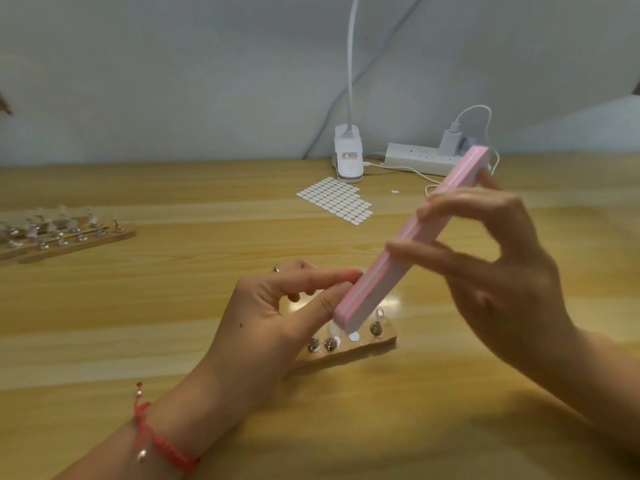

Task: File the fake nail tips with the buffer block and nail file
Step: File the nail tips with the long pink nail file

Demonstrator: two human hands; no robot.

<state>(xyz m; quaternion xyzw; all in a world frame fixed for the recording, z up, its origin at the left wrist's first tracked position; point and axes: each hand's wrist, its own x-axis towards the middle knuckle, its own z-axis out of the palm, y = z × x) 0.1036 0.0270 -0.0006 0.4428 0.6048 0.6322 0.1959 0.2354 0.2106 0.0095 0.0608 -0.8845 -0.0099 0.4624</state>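
Right hand (502, 271) grip pinched on long pink buffer block (408, 244), white-striped edge; left hand (277, 313) grip apparently holding a blurred nail tip (334, 330), on studded wooden strip (367, 346)

A plain pale wall (173, 81) stands behind a light wooden table (173, 306). At the table's far edge sit a white clip lamp (348, 154) and a power strip (412, 157) holding a charger (450, 140).
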